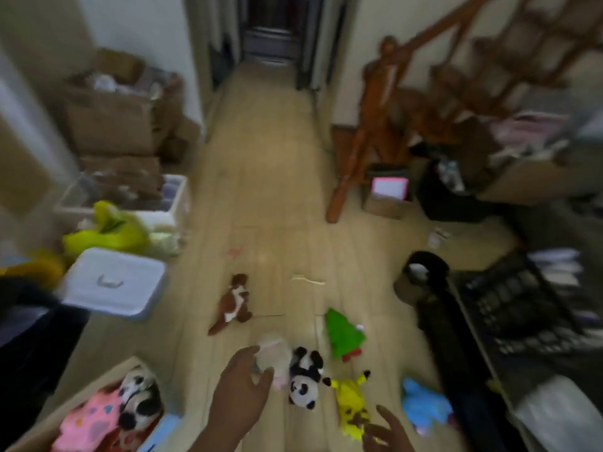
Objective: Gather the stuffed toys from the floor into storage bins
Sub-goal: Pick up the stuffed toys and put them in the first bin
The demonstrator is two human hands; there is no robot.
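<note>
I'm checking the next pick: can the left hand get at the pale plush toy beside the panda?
Probably yes. The left hand is open right at the pale plush toy, its fingertips at the toy's edge, with nothing between them; the panda lies just beyond.

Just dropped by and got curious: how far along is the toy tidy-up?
Partly done. The bin at lower left already holds a pink toy and a black-and-white one. The left hand reaches a pale plush. On the floor remain the panda, brown toy, green toy, yellow toy and blue toy.
</note>
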